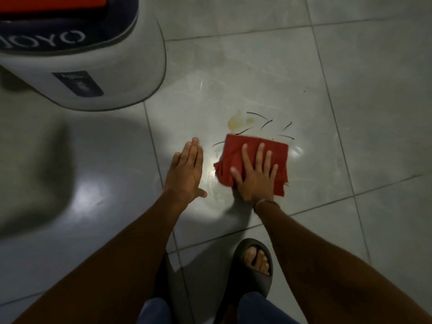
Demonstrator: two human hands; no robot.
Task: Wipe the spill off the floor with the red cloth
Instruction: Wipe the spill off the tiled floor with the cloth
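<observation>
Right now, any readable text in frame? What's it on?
"OYO": upside down on the dark band of the white appliance, top left; cut off at the frame edge, so likely part of a longer word.
Dark blue label on the appliance front: has print, too blurred to read.
Nothing readable on the cloth, floor or sandal.

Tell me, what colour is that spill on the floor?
Pale yellowish-brown spill, clearest in the head view.

Dim scene; glare on floor (211, 170) tiles; blurred shadow left; edges distorted.
</observation>
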